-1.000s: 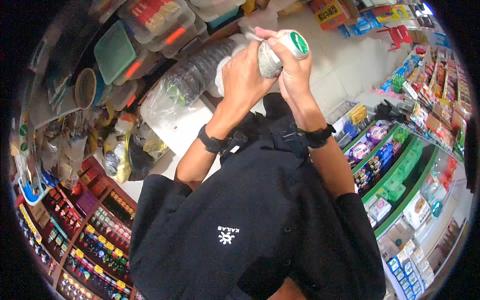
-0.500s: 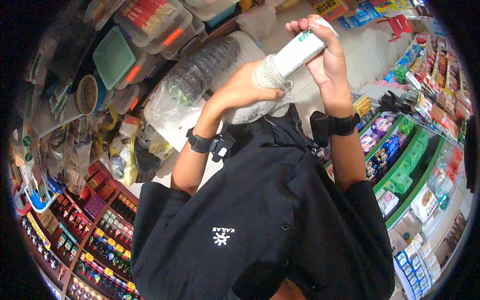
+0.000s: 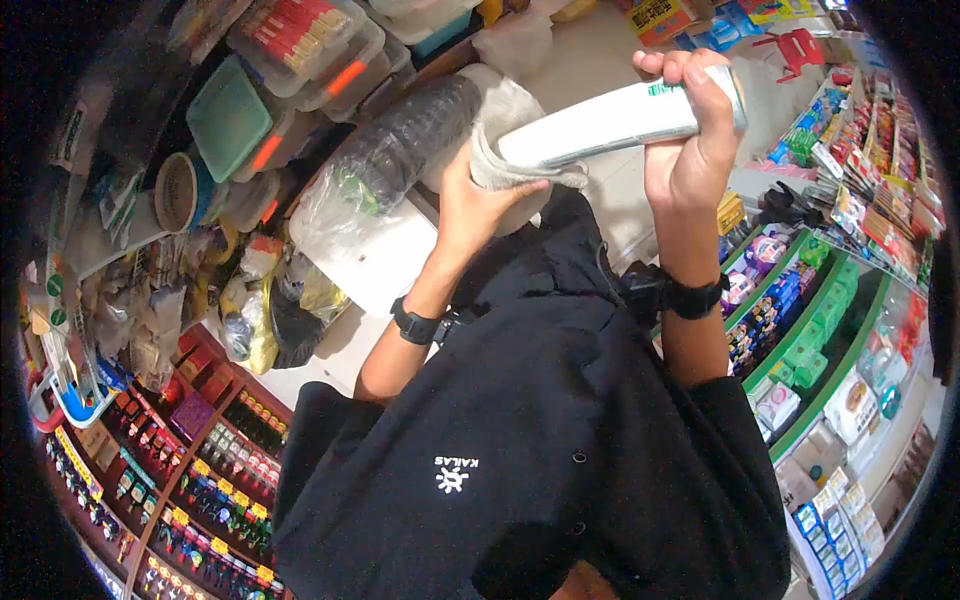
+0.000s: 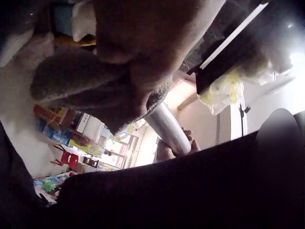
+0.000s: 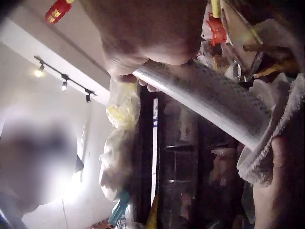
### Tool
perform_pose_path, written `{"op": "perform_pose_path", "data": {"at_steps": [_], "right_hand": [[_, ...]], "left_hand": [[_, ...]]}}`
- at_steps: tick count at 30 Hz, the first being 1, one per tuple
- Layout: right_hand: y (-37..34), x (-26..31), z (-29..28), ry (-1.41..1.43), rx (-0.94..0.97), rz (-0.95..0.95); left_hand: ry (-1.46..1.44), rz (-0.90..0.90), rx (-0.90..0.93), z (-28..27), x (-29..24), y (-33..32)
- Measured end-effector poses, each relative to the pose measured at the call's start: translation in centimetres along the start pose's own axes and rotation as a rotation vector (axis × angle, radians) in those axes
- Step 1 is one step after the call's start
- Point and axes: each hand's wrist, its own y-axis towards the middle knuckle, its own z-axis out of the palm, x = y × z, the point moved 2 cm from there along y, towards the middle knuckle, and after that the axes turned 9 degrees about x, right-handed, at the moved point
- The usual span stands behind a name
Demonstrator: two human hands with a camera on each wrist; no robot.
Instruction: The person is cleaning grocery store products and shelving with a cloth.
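Observation:
A long white tube (image 3: 600, 125) with small green lettering slants across between my hands. My right hand (image 3: 690, 160) grips its far end, fingers curled over the top and thumb along the side. Around the other end is a light grey cloth (image 3: 508, 108), which my left hand (image 3: 465, 205) holds wrapped about it. In the right wrist view the tube (image 5: 205, 100) shows a faint dotted pattern and enters the folded cloth (image 5: 286, 129). The left wrist view has the cloth (image 4: 86, 81) dark and close, with the tube (image 4: 167, 129) running out of it.
A stack of dark items in clear plastic (image 3: 395, 145) lies on a white surface at the left. Lidded plastic boxes (image 3: 310, 60) and a green basket (image 3: 228, 110) stand beyond. Stocked shelves (image 3: 800, 330) line the right, and bottle racks (image 3: 200, 470) the lower left.
My right hand has drawn the tube's end out to the right, so more of its length shows beyond the cloth. The hands, close together at first, are now well apart.

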Motion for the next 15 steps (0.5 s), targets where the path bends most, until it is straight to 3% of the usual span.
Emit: {"op": "perform_pose_path", "data": {"at_steps": [2,3,7,10,12,15], "right_hand": [[-0.8,0.1,1.1,-0.036,0.037,-0.062],[-1.1,0.1,1.5,-0.099,0.092,-0.126],[-2.5,-0.3,2.8,-0.200,0.208,-0.213],[-3.2,0.0,3.3,-0.256,0.240,-0.211],[-3.5,0.3,3.7,-0.387,0.346,-0.331],[-4.2,0.7,3.9,-0.482,0.433,-0.334]], "left_hand": [[-0.191,-0.215,-0.053,-0.2,0.6,-0.2],[-0.203,-0.142,-0.076,-0.2,0.8,-0.1],[-0.291,-0.180,-0.120,-0.1,1.4,-0.8],[-0.064,-0.196,-0.194,0.0,1.8,-1.4],[-0.171,-0.338,-0.243,-0.1,2.4,-2.0],[-0.277,-0.385,-0.199,-0.5,2.8,-2.3]]}}
